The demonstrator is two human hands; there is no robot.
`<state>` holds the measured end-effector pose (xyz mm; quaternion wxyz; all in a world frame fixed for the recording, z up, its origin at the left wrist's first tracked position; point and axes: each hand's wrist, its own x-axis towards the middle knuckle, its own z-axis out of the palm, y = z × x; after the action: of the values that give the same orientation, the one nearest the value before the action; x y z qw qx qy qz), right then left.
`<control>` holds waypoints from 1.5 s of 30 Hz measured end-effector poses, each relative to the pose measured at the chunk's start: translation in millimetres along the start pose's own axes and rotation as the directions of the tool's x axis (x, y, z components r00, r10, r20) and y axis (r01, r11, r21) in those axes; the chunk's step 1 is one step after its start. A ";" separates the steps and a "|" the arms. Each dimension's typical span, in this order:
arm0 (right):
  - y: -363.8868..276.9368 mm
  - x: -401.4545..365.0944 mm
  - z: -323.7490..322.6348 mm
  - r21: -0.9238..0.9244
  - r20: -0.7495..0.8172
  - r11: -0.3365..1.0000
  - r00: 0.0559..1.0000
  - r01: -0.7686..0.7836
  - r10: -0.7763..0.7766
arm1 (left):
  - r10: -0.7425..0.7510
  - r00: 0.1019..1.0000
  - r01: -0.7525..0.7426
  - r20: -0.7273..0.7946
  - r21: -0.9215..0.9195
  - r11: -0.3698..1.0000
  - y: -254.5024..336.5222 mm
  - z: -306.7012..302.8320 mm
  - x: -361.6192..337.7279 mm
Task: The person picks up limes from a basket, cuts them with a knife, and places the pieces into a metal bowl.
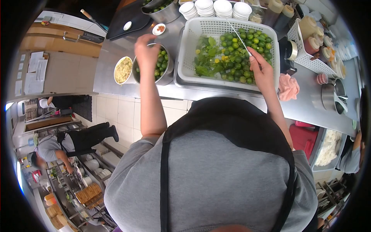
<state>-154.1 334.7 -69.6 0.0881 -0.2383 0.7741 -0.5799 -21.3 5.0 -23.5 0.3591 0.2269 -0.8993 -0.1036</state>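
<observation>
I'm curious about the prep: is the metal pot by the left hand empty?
Not empty: green citrus fruits show inside the metal pot.

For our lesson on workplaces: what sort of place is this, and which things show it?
Most likely a restaurant or other commercial kitchen: a metal counter holds a big basket of green citrus fruits, with stacks of white dishes behind it.
</observation>
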 end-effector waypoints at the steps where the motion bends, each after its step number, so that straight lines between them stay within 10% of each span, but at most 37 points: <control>1: -2.6 -0.9 -0.3 -0.001 0.003 1.000 1.000 0.001 -0.001 | -0.056 0.992 0.061 0.113 -0.045 0.997 18.8 6.1 0.2; 6: -6.8 -5.3 3.2 0.019 0.013 1.000 1.000 0.017 -0.017 | 0.014 0.749 0.046 0.663 -0.072 0.996 97.9 94.7 -11.7; 11: -6.2 -9.1 -0.1 0.040 0.000 0.999 1.000 0.007 -0.007 | -0.012 0.586 -0.118 0.810 0.100 0.988 129.9 171.9 -25.8; 13: -3.0 -9.5 -1.9 0.030 -0.010 1.000 1.000 0.011 -0.010 | 0.023 0.594 -0.154 0.804 0.085 0.984 124.9 179.4 -24.1; 16: -2.6 -9.8 -3.3 0.035 -0.026 0.999 1.000 0.004 -0.003 | 0.004 0.624 0.207 0.781 -0.170 0.963 104.6 161.6 -12.1; 18: -3.1 -10.2 -2.5 0.051 -0.032 0.999 0.999 0.000 0.002 | -0.075 0.594 0.691 0.801 -0.460 0.557 99.3 132.7 -9.0; 19: -3.7 -10.3 -1.4 0.062 -0.031 0.998 1.000 -0.002 0.004 | -0.078 0.594 0.691 0.801 -0.458 0.559 91.3 122.2 -11.5; 21: -7.9 -10.7 3.0 0.076 -0.008 0.997 1.000 0.006 -0.006 | -0.033 0.696 0.718 0.718 -0.696 -0.007 77.8 102.6 -15.4; 24: -12.0 -13.5 13.5 0.104 0.063 0.994 0.998 0.021 -0.028 | -0.065 0.722 0.678 0.689 -0.723 -0.131 73.8 81.0 -19.7; 33: -30.0 -21.4 16.2 0.053 0.284 0.993 0.955 -0.102 0.083 | -0.154 0.779 0.604 0.608 -0.793 -0.080 89.6 60.2 -20.2; 45: -16.7 -17.4 12.5 0.128 0.135 0.990 0.990 -0.065 0.047 | -0.130 0.792 0.548 0.596 -0.789 -0.279 83.6 68.3 -17.8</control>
<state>-129.3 328.6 -60.2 0.1710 -0.2478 0.7328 -0.6102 -85.1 88.4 -54.2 0.2226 0.1111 -0.4322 -0.8668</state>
